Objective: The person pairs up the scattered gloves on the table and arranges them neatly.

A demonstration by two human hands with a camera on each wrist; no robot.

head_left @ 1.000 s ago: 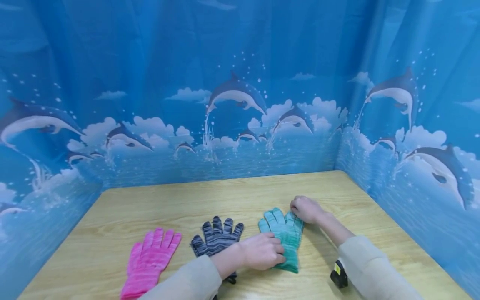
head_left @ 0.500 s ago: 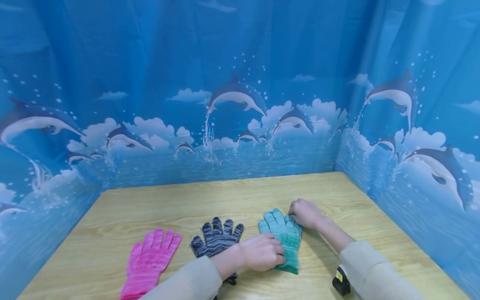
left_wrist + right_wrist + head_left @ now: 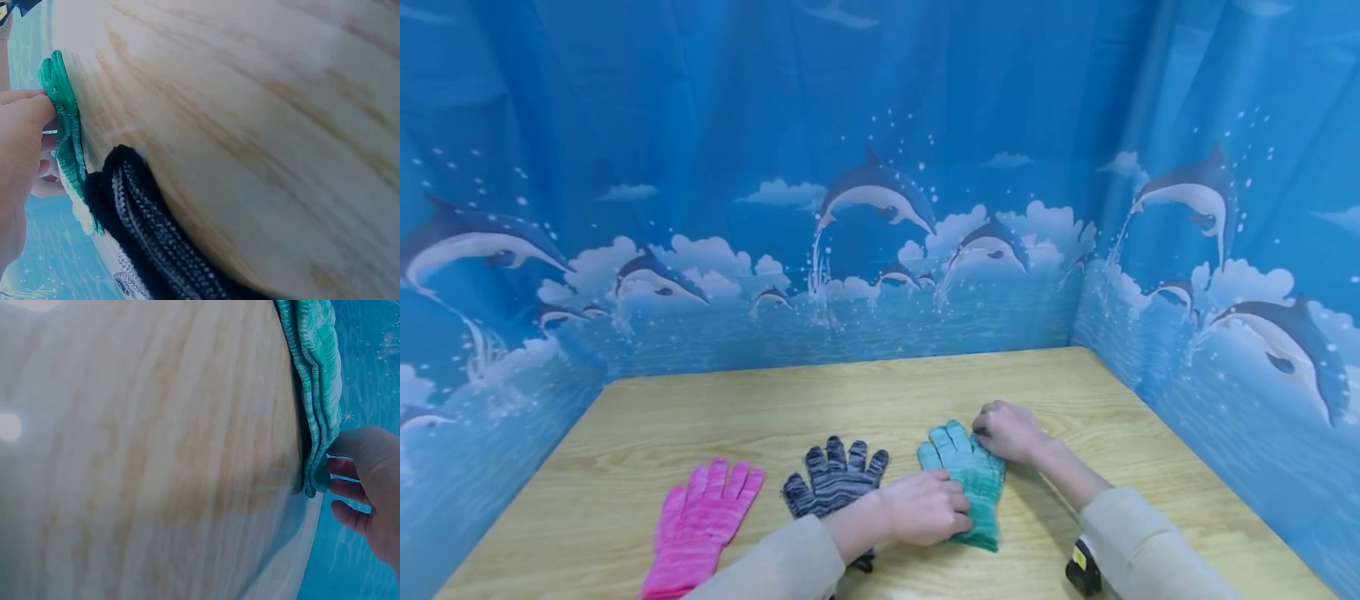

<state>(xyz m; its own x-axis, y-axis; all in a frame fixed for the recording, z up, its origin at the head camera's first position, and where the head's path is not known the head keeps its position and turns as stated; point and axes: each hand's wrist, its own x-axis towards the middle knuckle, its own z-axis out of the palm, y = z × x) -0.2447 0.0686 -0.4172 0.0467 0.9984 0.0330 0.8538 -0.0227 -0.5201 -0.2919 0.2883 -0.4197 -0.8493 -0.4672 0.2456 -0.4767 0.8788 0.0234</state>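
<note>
A green knit glove (image 3: pixel 973 479) lies flat on the table, cuff toward me. At its cuff, my left hand (image 3: pixel 925 506) holds the fabric with bent fingers; the left wrist view shows the thumb and fingers against the green glove (image 3: pixel 65 119). My right hand (image 3: pixel 1011 432) pinches an outer finger of that glove near its far right side, partly hiding it. In the right wrist view, thumb and fingertips of the right hand (image 3: pixel 375 481) meet at the glove's end (image 3: pixel 315 425). A black-and-grey knit glove (image 3: pixel 835 479) lies partly under my left forearm.
A pink knit glove (image 3: pixel 703 521) lies flat at the left. The wooden table (image 3: pixel 820 396) ends at a blue dolphin-print curtain (image 3: pixel 737 325) at the back and sides. A small black device with a yellow label (image 3: pixel 1082 568) is at my right wrist.
My right hand has shifted slightly left and toward me, drawing the green glove's outer finger inward. My left hand stays at the cuff.
</note>
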